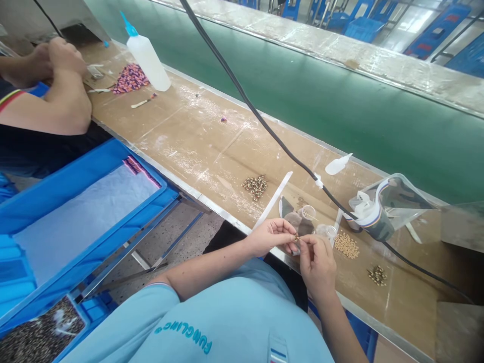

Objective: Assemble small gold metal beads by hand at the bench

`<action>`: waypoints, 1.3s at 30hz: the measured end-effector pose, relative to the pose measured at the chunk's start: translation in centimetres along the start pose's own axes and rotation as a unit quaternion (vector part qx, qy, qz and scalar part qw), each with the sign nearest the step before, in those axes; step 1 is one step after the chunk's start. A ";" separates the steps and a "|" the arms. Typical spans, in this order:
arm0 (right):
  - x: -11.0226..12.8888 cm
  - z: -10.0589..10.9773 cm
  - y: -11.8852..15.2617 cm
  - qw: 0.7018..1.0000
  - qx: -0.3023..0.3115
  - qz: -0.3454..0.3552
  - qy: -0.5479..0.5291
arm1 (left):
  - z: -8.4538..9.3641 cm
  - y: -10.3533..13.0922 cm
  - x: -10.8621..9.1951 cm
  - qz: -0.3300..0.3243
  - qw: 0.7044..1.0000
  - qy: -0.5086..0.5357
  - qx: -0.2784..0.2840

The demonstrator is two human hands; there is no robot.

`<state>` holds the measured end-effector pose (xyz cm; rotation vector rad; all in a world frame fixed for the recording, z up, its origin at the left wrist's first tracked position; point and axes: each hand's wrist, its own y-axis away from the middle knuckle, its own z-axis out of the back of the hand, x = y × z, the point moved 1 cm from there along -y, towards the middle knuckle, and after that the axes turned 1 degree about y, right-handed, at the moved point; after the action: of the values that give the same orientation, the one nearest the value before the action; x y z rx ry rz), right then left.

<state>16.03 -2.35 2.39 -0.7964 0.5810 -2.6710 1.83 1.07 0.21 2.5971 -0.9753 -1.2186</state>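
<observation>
My left hand [273, 238] pinches a small gold-and-dark piece [296, 237] between thumb and fingertips, above the table's near edge. My right hand [319, 259] meets it from the right, thumb and forefinger pressed together at the piece; what they hold is too small to make out. Beyond my hands stand small clear cups [308, 213], one with a thin stick in it. A pile of small gold-and-dark pieces [255, 187] lies to the left. On the right are a pile of tan beads [346, 245] and a smaller pile of gold-and-dark pieces [377, 276].
A black cable [249, 103] crosses above the table. At the right stands a clear plastic container [381, 222]. A white bottle [149, 63] with a blue nozzle is at the far left, near a co-worker's hands [62, 58]. A blue tray [86, 222] sits left of me.
</observation>
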 end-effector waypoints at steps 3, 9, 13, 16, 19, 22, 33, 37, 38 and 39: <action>0.0 0.0 0.0 1.000 0.006 -0.002 -0.002 | 0.0 0.0 0.0 0.000 1.000 0.000 0.001; -0.2 0.1 -0.2 1.000 0.020 0.002 -0.020 | 0.0 0.0 -0.1 0.010 1.000 -0.009 -0.008; -0.4 0.1 -0.2 0.999 0.031 0.011 -0.016 | 0.0 -0.1 -0.2 0.020 1.000 -0.019 -0.010; -0.6 0.1 -0.1 0.999 0.038 0.019 -0.005 | 0.0 -0.2 -0.3 0.032 0.999 -0.025 -0.016; -0.7 0.1 0.0 0.999 0.048 0.025 0.007 | -0.1 -0.2 -0.4 0.045 0.998 -0.029 -0.018; -0.8 0.2 0.0 0.998 0.063 0.011 0.009 | -0.1 -0.3 -0.4 0.051 0.998 -0.027 -0.022; -1.1 0.4 -0.1 0.997 0.081 0.015 -0.015 | -0.2 -0.4 -0.4 0.061 0.997 -0.035 -0.035; -1.3 0.2 -0.1 0.997 0.075 0.035 -0.011 | -0.1 -0.4 -0.4 0.061 0.997 -0.035 -0.030; -1.3 0.2 -0.1 0.996 0.076 0.036 -0.012 | -0.1 -0.3 -0.4 0.061 0.997 -0.036 -0.028; -1.3 0.2 -0.1 0.996 0.075 0.037 -0.013 | -0.1 -0.3 -0.4 0.059 0.997 -0.037 -0.027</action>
<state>17.18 -1.80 2.03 -0.7522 0.3904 -2.5967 1.86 1.54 0.40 2.4314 -1.0778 -1.3004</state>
